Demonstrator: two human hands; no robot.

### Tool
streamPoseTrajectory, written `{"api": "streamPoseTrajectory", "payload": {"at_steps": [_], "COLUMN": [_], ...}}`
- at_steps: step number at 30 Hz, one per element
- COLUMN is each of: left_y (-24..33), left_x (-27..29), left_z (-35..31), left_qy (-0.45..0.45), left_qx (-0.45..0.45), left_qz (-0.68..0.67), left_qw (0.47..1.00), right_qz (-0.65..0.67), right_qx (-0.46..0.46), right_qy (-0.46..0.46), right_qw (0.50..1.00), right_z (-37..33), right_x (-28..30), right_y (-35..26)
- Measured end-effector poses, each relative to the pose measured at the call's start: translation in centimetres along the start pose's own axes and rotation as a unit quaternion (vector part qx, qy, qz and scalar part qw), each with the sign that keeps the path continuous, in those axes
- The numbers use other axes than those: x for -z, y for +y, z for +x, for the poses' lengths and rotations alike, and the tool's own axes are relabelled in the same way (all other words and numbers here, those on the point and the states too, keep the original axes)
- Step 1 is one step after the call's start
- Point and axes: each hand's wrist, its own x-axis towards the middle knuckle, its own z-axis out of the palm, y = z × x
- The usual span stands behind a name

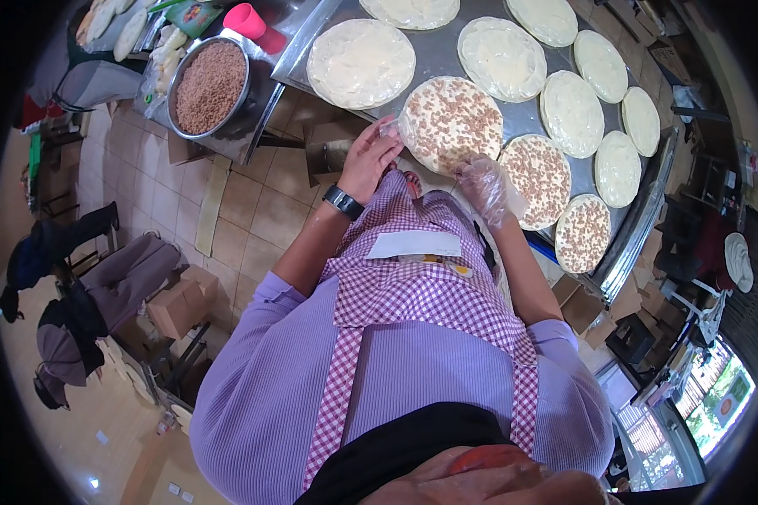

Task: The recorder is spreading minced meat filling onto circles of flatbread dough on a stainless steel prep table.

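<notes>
Nearest to both hands is a round flat dough disc (pixel 452 118) dotted with brown crumbs, on the near edge of a metal tray (pixel 312 74). My left hand (pixel 369 160), bare with a black watch at the wrist, is at its left edge, fingers closed on a bit of clear plastic (pixel 390 129). My right hand (pixel 484 189), in a clear plastic glove, touches its lower right edge with bent fingers; what they hold, if anything, is hidden. Two more crumb-topped discs, a middle one (pixel 535 181) and a smaller one (pixel 583 234), lie to the right. Several plain pale discs (pixel 501 59) lie beyond.
A metal bowl of brown crumbs (pixel 211 88) stands on a side table at the left, with a pink cup (pixel 244 21) behind it. Cardboard boxes (pixel 183 301) sit on the tiled floor. Another person's grey-clothed leg (pixel 99 86) shows at the far left.
</notes>
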Motion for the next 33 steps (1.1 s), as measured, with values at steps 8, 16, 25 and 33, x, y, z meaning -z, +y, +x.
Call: {"api": "streamPoseTrajectory", "payload": {"at_steps": [8,16,25,33], "left_y": [-1.7,-4.9,-7.2,-7.0], "left_x": [1.7,2.2,2.5,2.7], "left_z": [-1.2,-1.5,-1.2,-0.9], "left_qy": [-0.008,-0.029,-0.073,-0.105], "left_qx": [0.121,0.216,0.255,0.258], "left_qz": [-0.177,-0.285,-0.347,-0.36], "left_qw": [0.977,0.934,0.899,0.89], "right_qz": [0.204,0.092,-0.1,-0.067], "right_qx": [-0.154,-0.121,-0.081,-0.109], "right_qy": [0.052,0.069,0.122,0.15], "right_qw": [0.965,0.986,0.984,0.98], "right_z": [0.2,0.5,-2.2,-1.7], "right_x": [1.4,1.6,-0.7,-1.3], "right_y": [-0.5,-0.3,-2.6,-3.5]}}
